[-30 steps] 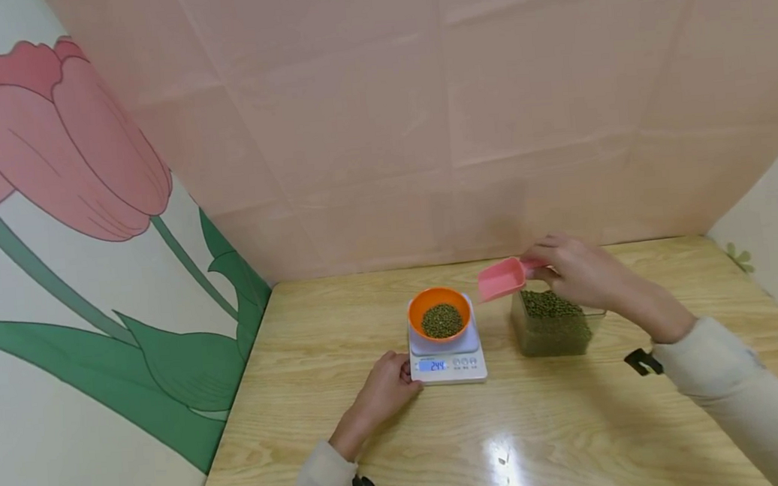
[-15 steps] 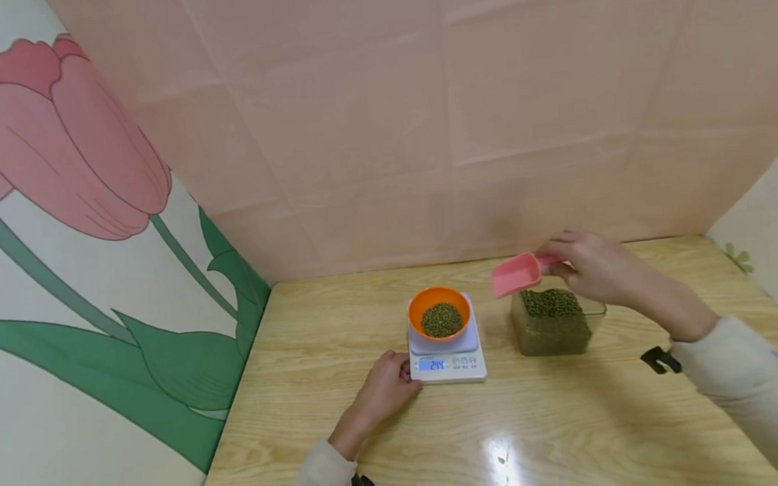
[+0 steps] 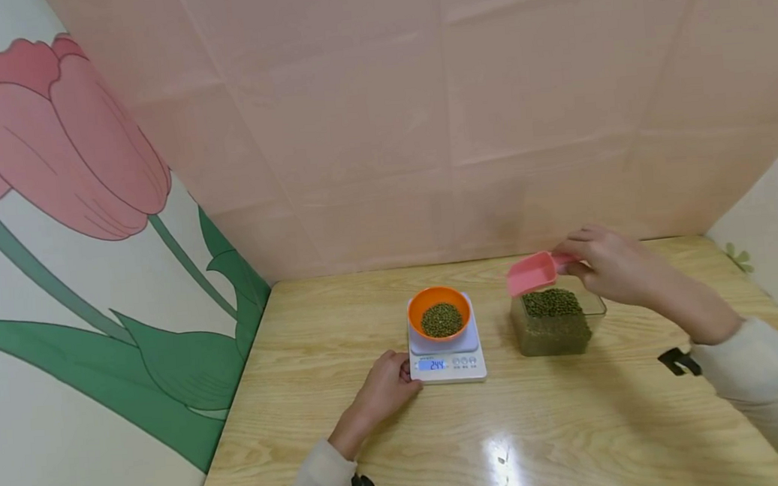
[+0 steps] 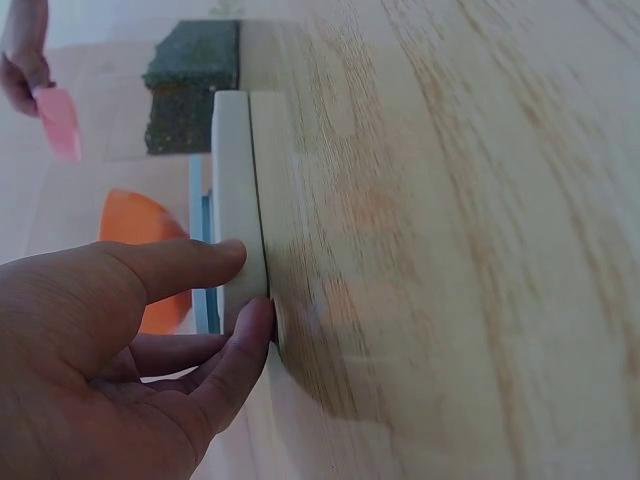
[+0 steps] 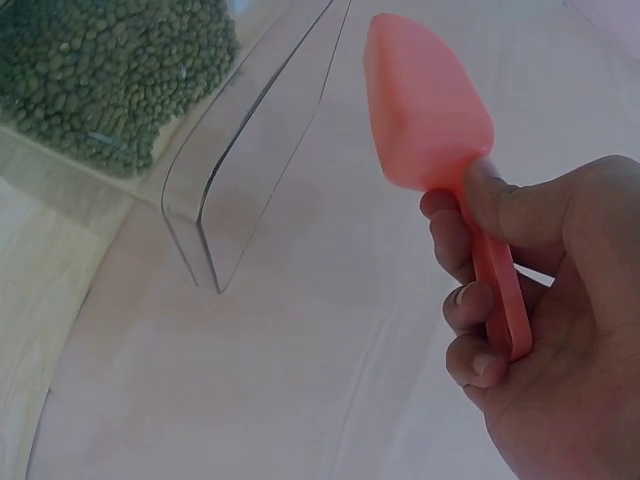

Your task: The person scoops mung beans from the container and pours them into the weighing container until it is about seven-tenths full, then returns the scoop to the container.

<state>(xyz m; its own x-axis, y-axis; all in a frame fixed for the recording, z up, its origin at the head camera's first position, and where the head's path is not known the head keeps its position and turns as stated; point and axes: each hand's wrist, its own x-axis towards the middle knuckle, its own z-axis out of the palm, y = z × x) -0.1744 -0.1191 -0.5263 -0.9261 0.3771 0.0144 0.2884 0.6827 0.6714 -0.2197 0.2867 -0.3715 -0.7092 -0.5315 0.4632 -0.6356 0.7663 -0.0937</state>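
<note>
My right hand (image 3: 610, 267) grips a pink scoop (image 3: 533, 272) by its handle, fingers curled round it in the right wrist view. The scoop's bowl looks bare and is held above the back left of a clear container of green mung beans (image 3: 552, 304). With thumb and fingers, my left hand (image 3: 384, 385) pinches the front left corner of a white kitchen scale (image 3: 449, 375). On the scale sits an orange bowl (image 3: 420, 301) with a small heap of mung beans (image 3: 441, 320) in it. The lit display (image 3: 432, 366) reads 244.
The wooden table (image 3: 301, 339) meets a pink sheet-covered wall (image 3: 370, 161) at the back. A wall painted with tulips (image 3: 77, 137) borders it on the left. The container stands to the right of the scale, with a gap between them.
My right hand and the scoop have moved to the right, away from the bowl's side to above the container. My left hand, the scale and its reading stay the same.
</note>
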